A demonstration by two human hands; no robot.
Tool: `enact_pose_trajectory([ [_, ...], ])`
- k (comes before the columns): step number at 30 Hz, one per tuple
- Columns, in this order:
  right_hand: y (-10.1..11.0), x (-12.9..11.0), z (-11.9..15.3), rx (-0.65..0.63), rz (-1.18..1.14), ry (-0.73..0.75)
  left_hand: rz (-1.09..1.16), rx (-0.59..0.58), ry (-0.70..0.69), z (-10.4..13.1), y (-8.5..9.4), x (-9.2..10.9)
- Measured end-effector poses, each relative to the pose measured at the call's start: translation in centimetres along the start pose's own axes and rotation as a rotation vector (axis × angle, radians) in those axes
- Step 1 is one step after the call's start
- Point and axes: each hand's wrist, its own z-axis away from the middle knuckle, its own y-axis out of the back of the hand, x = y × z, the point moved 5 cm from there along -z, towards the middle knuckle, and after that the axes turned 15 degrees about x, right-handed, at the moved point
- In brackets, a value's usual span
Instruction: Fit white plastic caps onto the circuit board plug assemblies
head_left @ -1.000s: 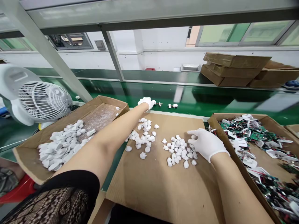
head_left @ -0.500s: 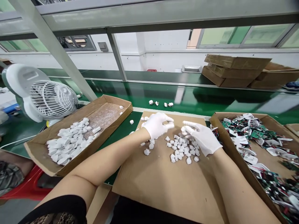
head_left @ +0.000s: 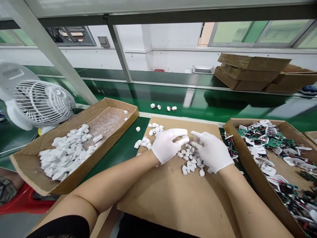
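Observation:
Both hands wear white gloves over a cardboard sheet [head_left: 173, 198]. My left hand [head_left: 168, 143] has its fingers stretched toward the right, at the left edge of a pile of small white pieces [head_left: 192, 160]; nothing shows in its grasp. Facing it, my right hand [head_left: 211, 148] reaches over the pile's right side with its fingers apart, and no held piece can be seen. More white pieces [head_left: 143, 143] lie left of my left hand, at the sheet's left edge.
A cardboard tray [head_left: 119, 130] of white pieces and a fan [head_left: 44, 102] are at the left. At the right, another tray [head_left: 250, 178] holds circuit boards and wires. Small white parts [head_left: 153, 106] lie on the green surface behind. Boxes [head_left: 250, 71] stand at the back right.
My left hand has moved down and slightly right, uncovering white pieces behind it. My right hand has shifted left over the pile. The camera view has shifted slightly.

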Motion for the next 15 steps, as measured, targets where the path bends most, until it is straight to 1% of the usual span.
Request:
enact_pose_trajectory([
  [2, -0.4, 0.2, 0.2, -0.079, -0.027, -0.033, 0.056, -0.029, 0.085, 0.2, -0.1, -0.3],
  [3, -0.3, 0.3, 0.2, -0.094, -0.065, -0.068, 0.094, -0.046, 0.126, 0.2, -0.2, -0.4],
  [6, 0.3, 0.6, -0.1, -0.081, -0.195, -0.168, 0.197, -0.062, 0.248, 0.5, -0.6, -0.8],
  [7, 0.6, 0.7, -0.2, -0.071, -0.227, -0.201, 0.206, -0.052, 0.261, 0.6, -0.6, -0.8],
  [8, 0.9, 0.7, -0.2, -0.056, -0.254, -0.241, 0.197, -0.042, 0.246, 0.7, -0.6, -0.7],
  [10, 1.5, 0.7, -0.3, -0.002, -0.324, -0.343, 0.156, 0.007, 0.135, 0.6, -0.3, 0.1],
  [12, 2.1, 0.1, -0.1, 0.029, -0.443, -0.413, 0.127, 0.033, -0.059, 0.7, 0.1, 1.4],
  [13, 2.2, -0.4, 0.0, 0.014, -0.520, -0.434, 0.119, 0.020, -0.156, 0.7, 0.1, 2.1],
  [15, 2.1, -1.5, 0.3, -0.071, -0.679, -0.476, 0.093, -0.041, -0.310, 0.9, 0.1, 3.1],
])
